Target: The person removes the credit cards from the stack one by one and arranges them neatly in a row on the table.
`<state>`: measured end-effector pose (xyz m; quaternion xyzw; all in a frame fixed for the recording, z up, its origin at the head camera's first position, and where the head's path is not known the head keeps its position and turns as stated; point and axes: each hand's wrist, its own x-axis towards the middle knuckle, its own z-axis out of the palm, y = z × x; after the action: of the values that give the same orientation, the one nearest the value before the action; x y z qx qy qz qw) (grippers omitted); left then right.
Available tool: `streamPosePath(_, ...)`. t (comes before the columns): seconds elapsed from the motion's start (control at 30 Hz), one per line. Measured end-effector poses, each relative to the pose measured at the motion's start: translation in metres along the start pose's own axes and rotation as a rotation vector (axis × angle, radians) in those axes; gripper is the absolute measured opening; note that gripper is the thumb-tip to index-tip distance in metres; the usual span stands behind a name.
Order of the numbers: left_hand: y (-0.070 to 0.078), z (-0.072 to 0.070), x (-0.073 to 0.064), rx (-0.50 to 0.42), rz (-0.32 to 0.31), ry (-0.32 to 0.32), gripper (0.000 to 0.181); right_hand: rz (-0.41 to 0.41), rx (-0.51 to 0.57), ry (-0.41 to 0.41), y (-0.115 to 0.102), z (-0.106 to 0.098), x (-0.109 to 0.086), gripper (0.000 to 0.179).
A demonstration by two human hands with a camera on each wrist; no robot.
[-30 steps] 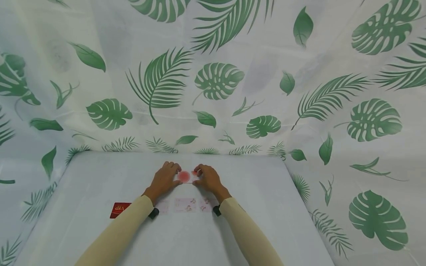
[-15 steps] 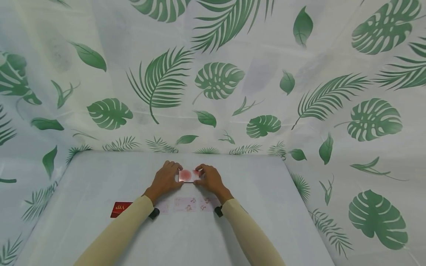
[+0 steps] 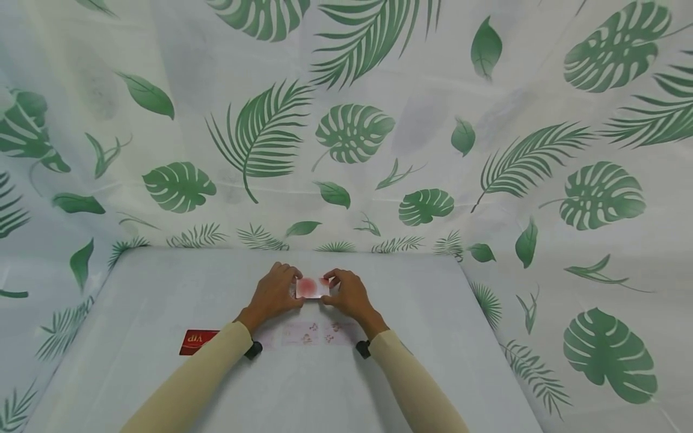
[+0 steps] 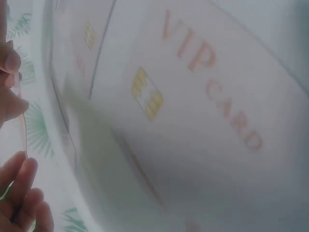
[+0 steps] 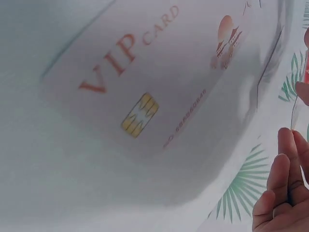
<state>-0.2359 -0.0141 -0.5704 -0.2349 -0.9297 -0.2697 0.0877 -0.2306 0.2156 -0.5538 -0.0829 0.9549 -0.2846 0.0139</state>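
Note:
A white card with pink-red round patches is held level between both hands in the head view, near the table's far side. My left hand pinches its left end, thumb at the near edge and fingers at the far edge. The right hand pinches the right end the same way. In both wrist views this card shows only as a thin edge between fingertips. Nearer the arms lies a row of pale pink cards; the wrist views show "VIP CARD" lettering and a gold chip on one pale card.
A red VIP card lies left of the row, partly covered by the left sleeve. Dark wrist straps hide the row's outer ends. The white table meets a leaf-printed sheet at the back and sides.
Both hands have shifted slightly to the right with the white card. Its left edge shows more clearly between the fingers. The cards on the table stay where they were.

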Motion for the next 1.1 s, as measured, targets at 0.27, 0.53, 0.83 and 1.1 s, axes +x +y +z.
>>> streamPosePath(0.27, 0.013, -0.001, -0.001, -0.008, 0.002, -0.017, 0.050, -0.013, 0.020, 0.029, 0.005, -0.008, -0.013, 0.049)
streamPosePath(0.53, 0.024, 0.001, -0.001, -0.010, 0.021, -0.033, 0.048, 0.023, 0.045, 0.047, 0.013, -0.012, -0.022, 0.048)
streamPosePath(0.83, 0.032, 0.007, 0.000, -0.023, 0.059, -0.018, 0.047, 0.016, 0.043, 0.056, 0.017, -0.021, -0.033, 0.048)
streamPosePath(1.1, 0.042, 0.012, 0.001, -0.019, 0.072, 0.001, 0.048, 0.031, 0.051, 0.072, 0.025, -0.028, -0.039, 0.047)
